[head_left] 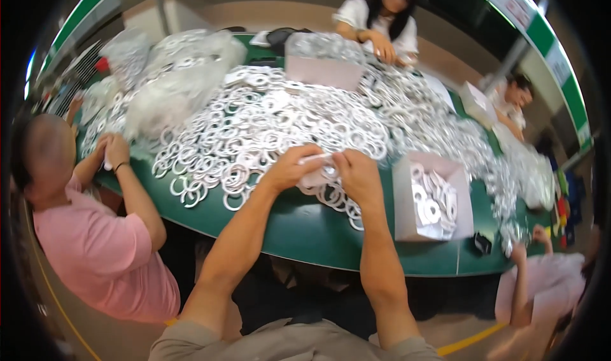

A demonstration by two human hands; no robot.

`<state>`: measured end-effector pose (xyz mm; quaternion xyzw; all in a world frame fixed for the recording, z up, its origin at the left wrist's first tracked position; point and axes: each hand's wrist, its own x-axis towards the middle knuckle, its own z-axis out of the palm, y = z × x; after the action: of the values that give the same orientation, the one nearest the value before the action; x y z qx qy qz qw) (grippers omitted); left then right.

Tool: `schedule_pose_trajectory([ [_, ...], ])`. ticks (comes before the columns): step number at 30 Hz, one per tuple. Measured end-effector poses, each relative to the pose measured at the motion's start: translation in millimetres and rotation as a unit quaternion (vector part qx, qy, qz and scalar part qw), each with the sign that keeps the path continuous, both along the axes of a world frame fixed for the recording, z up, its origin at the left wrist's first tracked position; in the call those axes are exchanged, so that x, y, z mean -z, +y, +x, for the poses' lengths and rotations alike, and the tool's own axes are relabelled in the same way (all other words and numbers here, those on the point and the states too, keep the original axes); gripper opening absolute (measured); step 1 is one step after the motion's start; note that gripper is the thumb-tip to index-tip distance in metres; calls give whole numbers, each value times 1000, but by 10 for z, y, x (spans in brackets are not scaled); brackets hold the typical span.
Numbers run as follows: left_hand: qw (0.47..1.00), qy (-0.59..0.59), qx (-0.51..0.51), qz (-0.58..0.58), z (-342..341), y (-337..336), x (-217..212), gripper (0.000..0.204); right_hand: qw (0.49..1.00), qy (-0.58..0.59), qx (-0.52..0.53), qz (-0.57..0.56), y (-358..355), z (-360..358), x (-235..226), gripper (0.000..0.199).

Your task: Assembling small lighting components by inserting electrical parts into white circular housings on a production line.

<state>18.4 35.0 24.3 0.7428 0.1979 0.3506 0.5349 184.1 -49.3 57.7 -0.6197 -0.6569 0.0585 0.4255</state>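
Observation:
My left hand [294, 167] and my right hand [358, 175] come together above the near edge of a large heap of white rings [273, 113]. Between them is a small white ring-like piece [327, 160], pinched by the fingers of both hands; much of it is hidden by the fingers. Loose rings lie on the green table just beneath and beyond my hands. To the right of my right hand stands an open white box [402, 208] with white rings and flat round pieces inside.
Plastic bags [172, 100] of parts lie at the left. A pale box [323, 73] full of clear-wrapped pieces stands at the back, and wrapped silvery pieces [445, 125] spread rightward. A small black object [482, 243] sits by the green table's [305, 233] front edge. Several people work around it.

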Motion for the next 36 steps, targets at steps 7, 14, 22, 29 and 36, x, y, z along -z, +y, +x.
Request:
schedule_pose_trajectory([
  [7, 998, -15, -51, -13, -46, 50, 33, 20, 996, -56, -1, 70, 142, -242, 85, 24],
  [14, 978, -176, -65, 87, 38, -28, -11, 41, 998, -23, 56, -8, -102, -108, -167, 27],
  [22, 910, -264, -319, -4, -165, 181, -49, 41, 936, -70, 329, -99, -1025, 1123, -715, 34],
  [29, 891, -241, -381, 53, -219, 260, 61, 34, 987, -56, 132, 74, 156, 296, -600, 25],
  [36, 885, -209, -392, 141, -158, 166, 23, 29, 993, -104, -42, 25, 2041, -402, 63, 24],
])
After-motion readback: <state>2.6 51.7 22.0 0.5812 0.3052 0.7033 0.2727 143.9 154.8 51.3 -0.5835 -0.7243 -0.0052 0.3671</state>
